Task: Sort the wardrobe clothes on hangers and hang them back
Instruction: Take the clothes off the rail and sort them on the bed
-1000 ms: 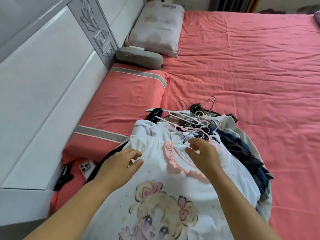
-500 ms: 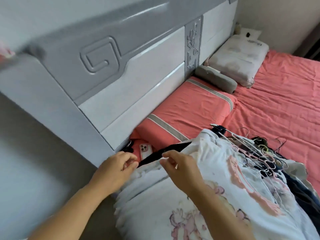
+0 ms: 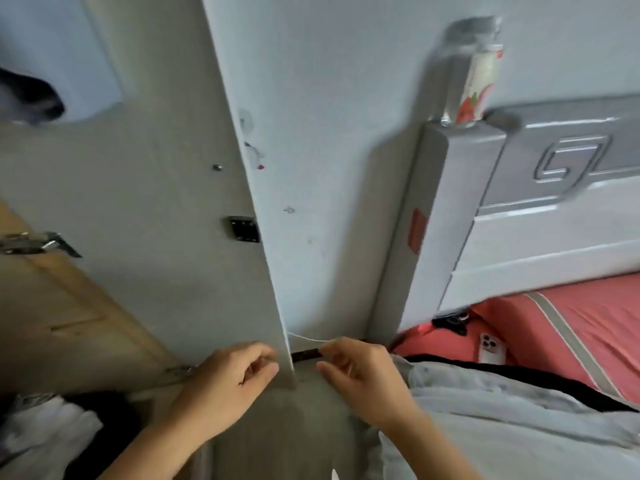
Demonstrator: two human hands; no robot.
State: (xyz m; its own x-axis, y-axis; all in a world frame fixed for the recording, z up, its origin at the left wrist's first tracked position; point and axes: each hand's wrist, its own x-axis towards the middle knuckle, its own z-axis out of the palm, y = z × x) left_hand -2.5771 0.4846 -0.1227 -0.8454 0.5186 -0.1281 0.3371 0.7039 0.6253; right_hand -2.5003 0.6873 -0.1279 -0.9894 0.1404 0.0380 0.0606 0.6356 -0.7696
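**Soft pile low right, tight corner ahead**

Straight ahead, a pale wall (image 3: pixel 329 133) with a jutting corner edge, hard and unforgiving to knuckles. To the right, a grey headboard (image 3: pixel 433 220) with its post just beside that corner; little open room between the two. Beyond it, the pink bed (image 3: pixel 595 327). Bottom right, the white garment (image 3: pixel 502 420) on the pile: likely light, limp and floppy. Best taken at the shoulders or by a hanger hook, not by loose cloth that sags and slides. Far left, a wooden door (image 3: pixel 62 306) with more clothes (image 3: pixel 45 431) heaped below, probably the way to the wardrobe and seemingly the freer side for swinging anything.

Left hand (image 3: pixel 235 379) curled, close against the wall corner; cannot tell whether anything is in it. Right hand (image 3: pixel 360 372) pinching a thin white strand (image 3: pixel 308 338), thread or wire unclear.

Worth minding: a bottle (image 3: pixel 476 74) perched on the headboard post, easy to knock; a phone (image 3: pixel 490 348) lying by the pillow edge.
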